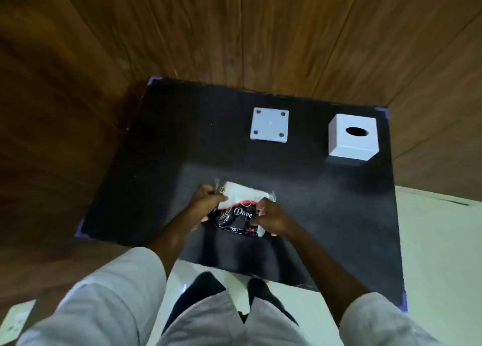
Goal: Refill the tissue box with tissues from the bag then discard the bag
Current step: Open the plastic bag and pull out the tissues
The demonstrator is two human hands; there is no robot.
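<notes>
A black plastic tissue bag point(238, 219) printed with "Dove" lies near the front middle of the black table point(182, 142). White tissues point(243, 193) stick out of its far end. My left hand point(206, 206) grips the bag's left edge, and my right hand point(272, 219) grips its right edge. At the back right stands the white tissue box cover point(352, 144), its oval hole facing up. To its left lies the box's flat white base point(269, 125), which has round dots at its corners.
Wood-panelled walls rise behind and left of the table. Purple tape marks the table's corners point(386, 112). A pale floor point(438, 241) shows to the right and under my legs. A small white object point(15, 322) lies at the bottom left.
</notes>
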